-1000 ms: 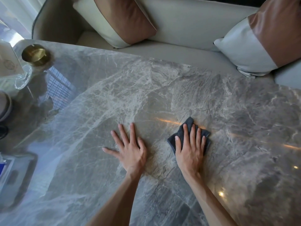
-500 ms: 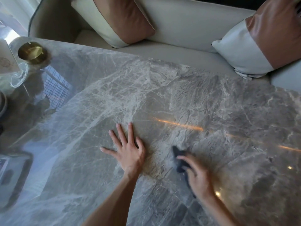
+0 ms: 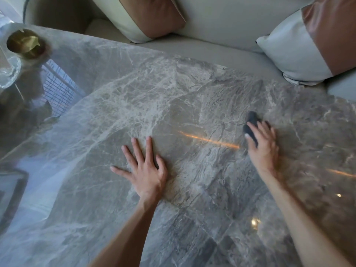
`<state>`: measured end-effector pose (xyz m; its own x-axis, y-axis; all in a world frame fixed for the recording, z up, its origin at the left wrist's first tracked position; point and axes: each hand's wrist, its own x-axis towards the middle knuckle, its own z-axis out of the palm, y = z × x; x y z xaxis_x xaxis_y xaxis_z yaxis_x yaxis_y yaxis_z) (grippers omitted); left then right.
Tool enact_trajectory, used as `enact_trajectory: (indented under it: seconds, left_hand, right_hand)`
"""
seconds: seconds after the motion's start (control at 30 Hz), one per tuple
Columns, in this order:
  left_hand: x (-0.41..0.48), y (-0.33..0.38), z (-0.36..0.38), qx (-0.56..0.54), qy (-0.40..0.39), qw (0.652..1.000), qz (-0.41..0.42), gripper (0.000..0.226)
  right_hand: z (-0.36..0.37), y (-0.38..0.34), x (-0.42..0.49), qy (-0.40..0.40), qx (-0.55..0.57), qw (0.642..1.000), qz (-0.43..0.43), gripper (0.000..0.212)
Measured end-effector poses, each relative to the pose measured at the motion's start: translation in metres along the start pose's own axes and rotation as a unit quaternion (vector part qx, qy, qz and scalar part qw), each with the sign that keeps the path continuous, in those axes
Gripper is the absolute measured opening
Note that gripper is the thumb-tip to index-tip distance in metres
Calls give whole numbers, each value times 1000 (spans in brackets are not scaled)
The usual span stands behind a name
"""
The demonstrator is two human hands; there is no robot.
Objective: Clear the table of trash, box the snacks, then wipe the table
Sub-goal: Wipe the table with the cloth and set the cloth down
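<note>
Two bare hands rest on the grey marble table (image 3: 192, 89), well apart from each other. Taking the left hand (image 3: 146, 170) as the landmark, it lies flat with fingers spread, palm on the stone, holding nothing. Off to its right and a little farther from the person, the right hand (image 3: 263, 145) presses on a dark grey cloth (image 3: 251, 125), whose bunched end pokes out past the fingertips; the hand is blurred. Far beyond the left hand, at the table's far-left corner, sits a brass ashtray (image 3: 25, 43). Two brown-and-white cushions (image 3: 308, 45) lie on the sofa (image 3: 221, 18) behind the table.
</note>
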<state>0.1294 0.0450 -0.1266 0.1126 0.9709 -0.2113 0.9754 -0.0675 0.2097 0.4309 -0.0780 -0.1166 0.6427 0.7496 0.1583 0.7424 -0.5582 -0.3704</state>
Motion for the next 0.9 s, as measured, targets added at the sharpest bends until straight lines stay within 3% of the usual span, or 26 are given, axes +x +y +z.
enact_trajectory:
  seconds: [0.13, 0.23, 0.37, 0.5, 0.57, 0.63, 0.7, 0.73, 0.8, 0.9]
  left_hand:
    - [-1, 2, -6, -4, -5, 1000, 4, 61]
    - [-3, 2, -9, -11, -8, 1000, 7, 60]
    - [-3, 2, -8, -14, -5, 1000, 7, 59]
    - [0, 2, -5, -18, 0, 1000, 8, 59]
    - [1, 1, -3, -13, 6, 1000, 5, 59]
    - [0, 0, -1, -8, 10, 1000, 6, 60]
    - [0, -1, -1, -9, 8, 1000, 6, 59]
    - [0, -1, -1, -11, 6, 1000, 8, 59]
    - [0, -1, -1, -13, 9, 1000, 10, 57]
    - [0, -1, 0, -10, 11, 1000, 4, 55]
  right_hand:
    - [13, -70, -86, -85, 23, 991, -97, 44]
    - [15, -114, -181, -170, 84, 963, -191, 48]
    - [-1, -114, -244, -218, 126, 918, -307, 43]
    - [-24, -80, -230, -259, 129, 863, -415, 30]
    - [-33, -57, -208, -250, 189, 876, -368, 26]
    - [-45, -33, -163, -209, 274, 922, -178, 33]
    - [-57, 3, -97, -100, 228, 968, -39, 48]
    - [-60, 21, -60, -53, 170, 984, 12, 45]
    - [-62, 48, 15, 21, 79, 994, 72, 31]
    - [-37, 63, 62, -9, 75, 993, 93, 35]
